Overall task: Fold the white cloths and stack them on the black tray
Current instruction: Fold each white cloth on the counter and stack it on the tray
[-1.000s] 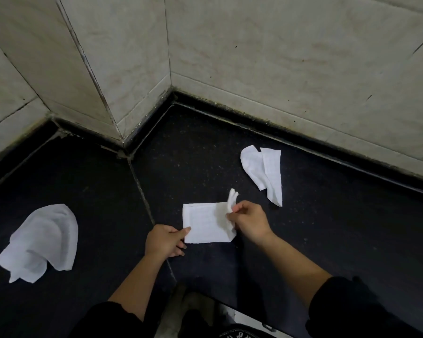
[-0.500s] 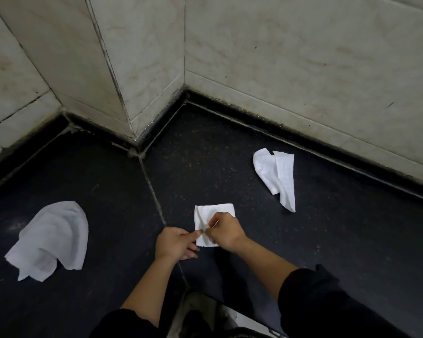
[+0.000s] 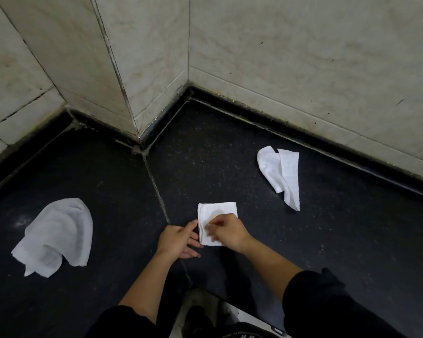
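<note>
While both bare hands work low in the middle of the view, a small folded white cloth lies flat on the dark speckled floor directly under and between them, folded into a compact near-square. The right hand rests on top of the cloth's near half, fingers curled down against the fabric and covering much of it; the fingers are blurred, so whether they pinch a layer or only press it I cannot tell. The left hand sits just beside the cloth's left edge, its thumb stretched out to touch that edge, the other fingers loosely extended along the floor and gripping nothing. The cloth's far edge and far corners stay uncovered beyond the right knuckles.

Two more white cloths lie unfolded. A crumpled cloth is heaped well apart to the left of the left hand. A twisted cloth lies farther off to the right, near the dark skirting where the floor meets the pale tiled wall. Dark sleeves cover both upper arms at the bottom of the view
</note>
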Action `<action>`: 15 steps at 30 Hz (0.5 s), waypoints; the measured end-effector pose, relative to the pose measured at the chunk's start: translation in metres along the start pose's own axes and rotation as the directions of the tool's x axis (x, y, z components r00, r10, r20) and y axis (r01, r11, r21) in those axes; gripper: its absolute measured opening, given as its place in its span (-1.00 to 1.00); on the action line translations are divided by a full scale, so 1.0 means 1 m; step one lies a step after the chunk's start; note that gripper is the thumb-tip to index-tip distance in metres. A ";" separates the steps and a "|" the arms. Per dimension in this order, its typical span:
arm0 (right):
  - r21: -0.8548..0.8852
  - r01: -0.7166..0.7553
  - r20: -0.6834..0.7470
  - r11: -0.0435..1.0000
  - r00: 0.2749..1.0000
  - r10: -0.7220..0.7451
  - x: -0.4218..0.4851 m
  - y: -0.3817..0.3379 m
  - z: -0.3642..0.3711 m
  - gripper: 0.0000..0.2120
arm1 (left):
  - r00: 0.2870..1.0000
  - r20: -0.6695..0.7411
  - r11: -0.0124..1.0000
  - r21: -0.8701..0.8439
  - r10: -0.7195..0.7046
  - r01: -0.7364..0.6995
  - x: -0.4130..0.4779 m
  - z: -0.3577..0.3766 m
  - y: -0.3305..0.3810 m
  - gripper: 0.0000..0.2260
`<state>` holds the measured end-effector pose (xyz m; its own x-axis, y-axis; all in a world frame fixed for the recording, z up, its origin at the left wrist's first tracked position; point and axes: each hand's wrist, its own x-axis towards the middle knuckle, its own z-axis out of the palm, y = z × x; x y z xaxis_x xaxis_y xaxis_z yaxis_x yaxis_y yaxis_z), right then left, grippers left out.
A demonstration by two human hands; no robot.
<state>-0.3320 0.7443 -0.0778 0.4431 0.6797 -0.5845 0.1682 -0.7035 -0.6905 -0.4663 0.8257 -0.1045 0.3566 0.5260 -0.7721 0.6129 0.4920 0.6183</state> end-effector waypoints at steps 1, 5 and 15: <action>0.038 -0.012 -0.022 0.999 1.000 0.013 0.001 0.000 -0.005 -0.88 | 1.000 0.002 1.000 -0.001 0.004 -0.004 -0.001 0.000 0.000 -0.53; 0.097 -0.050 -0.252 0.994 0.965 0.074 0.006 0.014 -0.029 -0.88 | 0.999 -0.015 0.999 -0.005 0.046 -0.047 -0.002 0.002 -0.002 -0.53; 0.309 -0.203 -0.219 0.929 0.935 0.278 0.006 0.039 -0.034 -0.77 | 0.999 0.010 0.998 0.035 0.054 -0.054 -0.003 0.003 0.001 -0.66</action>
<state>-0.2927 0.7141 -0.0933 0.6539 0.3951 -0.6453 -0.2063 -0.7274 -0.6545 -0.4650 0.8223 -0.1021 0.3960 0.5447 -0.7393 0.6168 0.4386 0.6536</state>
